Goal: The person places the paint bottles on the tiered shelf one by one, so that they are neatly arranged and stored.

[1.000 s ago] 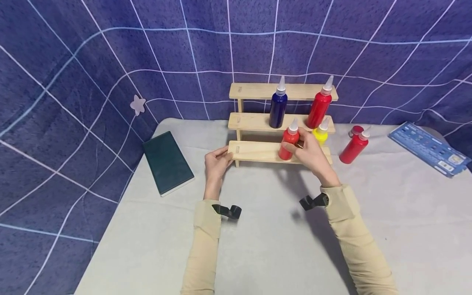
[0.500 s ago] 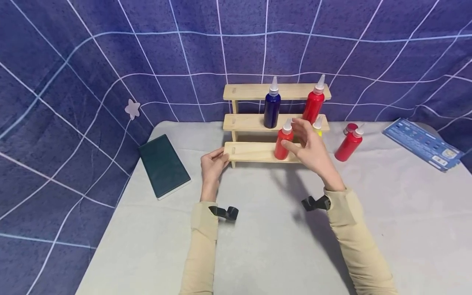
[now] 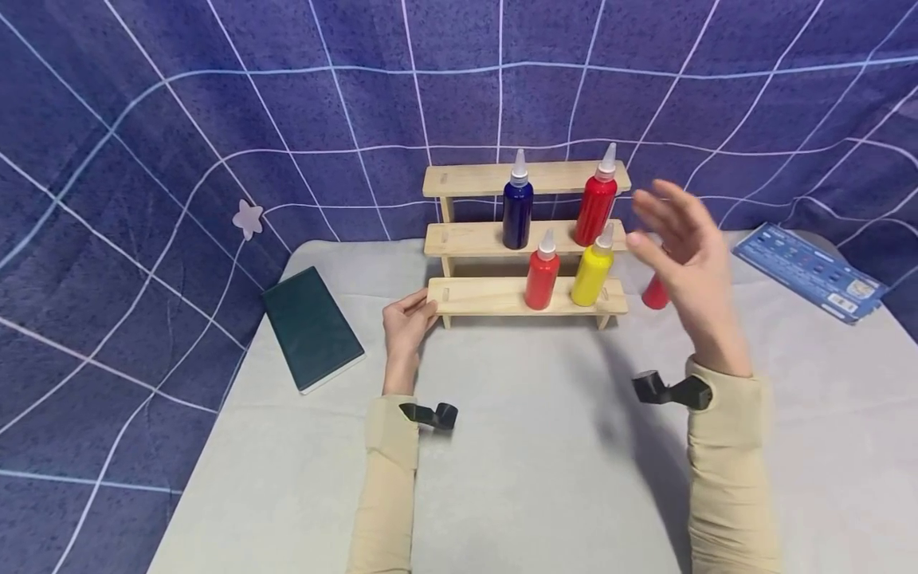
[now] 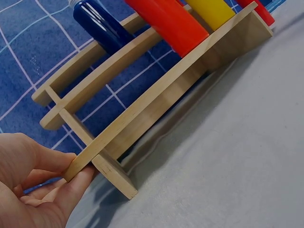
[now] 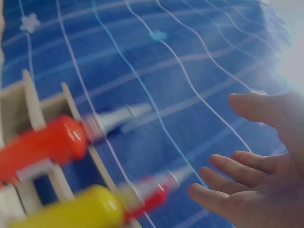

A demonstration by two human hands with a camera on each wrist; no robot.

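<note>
A three-tier wooden display stand [image 3: 476, 296] is on the white-covered table. My left hand [image 3: 407, 323] pinches the left end of its lowest shelf between thumb and fingers, as the left wrist view shows up close. That shelf carries a red squeeze bottle [image 3: 541, 281] and a yellow squeeze bottle [image 3: 592, 275], both upright. On the middle shelf stand a dark blue bottle [image 3: 517, 209] and a second red bottle [image 3: 597, 209]. My right hand [image 3: 692, 279] is raised to the right of the stand, fingers spread, holding nothing. It partly hides another red bottle [image 3: 654, 295] on the table.
A dark green book [image 3: 313, 328] lies on the table left of the stand. At the far right is a blue printed package [image 3: 810, 269]. Behind everything hangs a blue gridded cloth [image 3: 344, 112] with a pale star [image 3: 248, 218] on it.
My right hand has let go of the red bottle on the lowest shelf and moved up and right, uncovering the yellow bottle. My left hand keeps its hold on the stand.
</note>
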